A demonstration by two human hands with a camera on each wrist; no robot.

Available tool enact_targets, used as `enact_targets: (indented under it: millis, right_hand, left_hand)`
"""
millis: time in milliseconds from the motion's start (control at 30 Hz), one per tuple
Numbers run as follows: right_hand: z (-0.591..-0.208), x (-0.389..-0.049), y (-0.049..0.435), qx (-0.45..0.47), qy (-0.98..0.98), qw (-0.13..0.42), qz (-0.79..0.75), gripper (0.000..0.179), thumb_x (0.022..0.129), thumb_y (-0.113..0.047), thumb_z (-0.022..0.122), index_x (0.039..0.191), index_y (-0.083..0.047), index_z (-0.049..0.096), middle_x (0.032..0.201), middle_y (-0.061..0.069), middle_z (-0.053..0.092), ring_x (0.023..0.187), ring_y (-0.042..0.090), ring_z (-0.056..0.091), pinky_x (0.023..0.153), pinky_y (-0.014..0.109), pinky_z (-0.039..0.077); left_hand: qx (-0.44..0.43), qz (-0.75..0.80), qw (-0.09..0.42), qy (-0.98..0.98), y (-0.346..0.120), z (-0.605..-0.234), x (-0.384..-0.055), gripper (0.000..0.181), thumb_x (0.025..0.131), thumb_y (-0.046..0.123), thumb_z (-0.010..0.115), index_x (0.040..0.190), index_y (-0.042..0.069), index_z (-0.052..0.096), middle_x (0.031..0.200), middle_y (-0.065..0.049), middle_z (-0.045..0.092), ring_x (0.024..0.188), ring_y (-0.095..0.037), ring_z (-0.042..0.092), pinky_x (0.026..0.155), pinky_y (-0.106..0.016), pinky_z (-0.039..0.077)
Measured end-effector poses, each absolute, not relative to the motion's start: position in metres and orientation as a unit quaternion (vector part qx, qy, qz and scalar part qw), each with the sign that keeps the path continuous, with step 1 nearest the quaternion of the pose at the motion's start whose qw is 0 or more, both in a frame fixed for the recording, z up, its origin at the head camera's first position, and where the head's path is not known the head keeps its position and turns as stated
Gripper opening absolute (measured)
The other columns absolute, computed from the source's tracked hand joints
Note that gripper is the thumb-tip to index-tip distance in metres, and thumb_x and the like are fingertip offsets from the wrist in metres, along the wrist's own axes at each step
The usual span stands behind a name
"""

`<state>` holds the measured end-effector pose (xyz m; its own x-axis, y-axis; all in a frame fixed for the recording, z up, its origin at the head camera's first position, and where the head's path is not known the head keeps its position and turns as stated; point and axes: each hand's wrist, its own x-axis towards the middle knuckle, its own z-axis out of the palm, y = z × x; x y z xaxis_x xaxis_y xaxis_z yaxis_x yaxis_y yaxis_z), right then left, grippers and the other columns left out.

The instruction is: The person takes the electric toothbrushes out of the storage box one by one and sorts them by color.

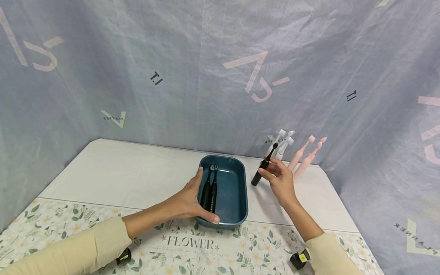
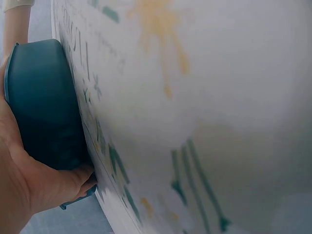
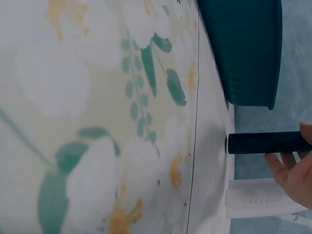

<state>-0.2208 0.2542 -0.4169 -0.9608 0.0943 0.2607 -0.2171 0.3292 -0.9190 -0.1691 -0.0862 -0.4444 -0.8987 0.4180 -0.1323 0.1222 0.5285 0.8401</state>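
My left hand (image 1: 187,200) grips the near-left side of a dark teal plastic bin (image 1: 231,196), with its thumb along the front rim. In the left wrist view, the fingers curl round the bin's outer wall (image 2: 41,102). Two black electric toothbrushes (image 1: 213,193) lie side by side in the bin's left part, heads toward the back. To the right of the bin, my right hand (image 1: 282,182) pinches a third black electric toothbrush (image 1: 256,178) by its handle, head up and slightly tilted. Its base (image 3: 239,144) is at or just above the table; I cannot tell which.
Several white electric toothbrushes (image 1: 280,152) stand behind my right hand, partly hidden by it. Pink electric toothbrushes (image 1: 296,158) stand farther right. A white and floral mat (image 1: 137,175) covers the table, and a grey-blue curtain (image 1: 192,95) hangs behind it.
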Motion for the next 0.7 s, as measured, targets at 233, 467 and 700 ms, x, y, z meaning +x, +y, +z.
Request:
enact_targets:
  millis: [233, 467, 700]
  right_hand:
    - [-0.420, -0.224, 0.253, 0.029, -0.818, 0.117, 0.563, 0.047, 0.105, -0.005, 0.081, 0.150, -0.009, 0.071, 0.136, 0.028, 0.077, 0.103, -0.006, 0.072, 0.089, 0.014, 0.061]
    - [-0.423, -0.224, 0.252, 0.011, -0.835, 0.109, 0.539, 0.046, 0.104, -0.007, 0.083, 0.148, -0.004, 0.071, 0.137, 0.025, 0.078, 0.106, -0.006, 0.071, 0.087, 0.011, 0.055]
    - [-0.428, -0.222, 0.254, 0.004, -0.846, 0.084, 0.526, 0.068, 0.102, -0.014, 0.086, 0.164, -0.006, 0.057, 0.141, 0.027, 0.076, 0.129, 0.033, 0.077, 0.089, 0.009, 0.056]
  left_hand:
    - [0.160, 0.451, 0.156, 0.864, -0.087, -0.445, -0.170, 0.177, 0.062, 0.071, 0.106, 0.180, 0.033, -0.020, 0.191, -0.016, -0.008, 0.177, -0.048, 0.004, 0.131, -0.078, 0.032]
    - [0.161, 0.453, 0.161, 0.862, -0.087, -0.443, -0.170, 0.177, 0.062, 0.071, 0.106, 0.180, 0.033, -0.021, 0.191, -0.016, -0.009, 0.178, -0.047, 0.003, 0.132, -0.078, 0.030]
    - [0.164, 0.449, 0.161, 0.864, -0.087, -0.443, -0.170, 0.177, 0.063, 0.071, 0.106, 0.180, 0.032, -0.021, 0.191, -0.016, -0.009, 0.178, -0.047, 0.003, 0.132, -0.078, 0.030]
